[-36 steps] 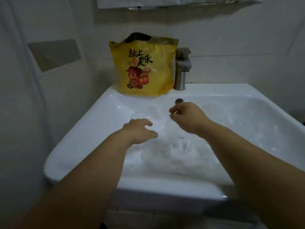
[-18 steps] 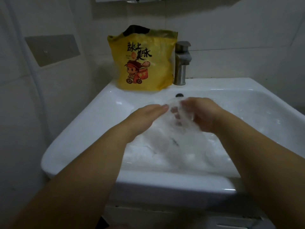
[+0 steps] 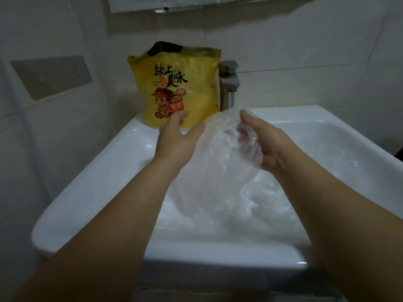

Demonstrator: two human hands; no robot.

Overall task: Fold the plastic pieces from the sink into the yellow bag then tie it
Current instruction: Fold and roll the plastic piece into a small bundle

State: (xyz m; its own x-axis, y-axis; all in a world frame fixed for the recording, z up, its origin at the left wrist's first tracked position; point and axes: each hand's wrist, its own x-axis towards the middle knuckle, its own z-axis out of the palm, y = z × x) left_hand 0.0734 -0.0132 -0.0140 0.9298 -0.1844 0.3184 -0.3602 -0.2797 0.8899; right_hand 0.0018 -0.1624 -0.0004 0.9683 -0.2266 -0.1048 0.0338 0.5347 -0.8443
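The right hand (image 3: 267,149) grips a clear plastic sheet (image 3: 218,166) near its top edge. The thumb is on the near side and the curled fingers show through the film on the far side. The sheet hangs from this hold above the basin, with its lower part trailing toward the heap below. Lifting it by one edge seems meant to let it drop flat so it can be folded.

The left hand (image 3: 176,140) is open, fingers spread and relaxed, just beside the sheet's left edge. Whether the palm touches the film cannot be told. It looks placed to catch the loose side and bring it across for a fold.

More crumpled plastic (image 3: 257,214) lies in the bottom of the white sink (image 3: 104,177), so most of the job appears to be ahead.

The yellow bag (image 3: 181,90) stands upright on the back ledge of the sink, behind the left hand and well within reach. Its top is untied and gapes dark. It is propped near the wall, probably so it stays open for filling. The metal tap (image 3: 229,83) stands just to the right of the bag, touching or nearly touching it. A grey plate (image 3: 52,77) is fixed to the tiled wall on the left.
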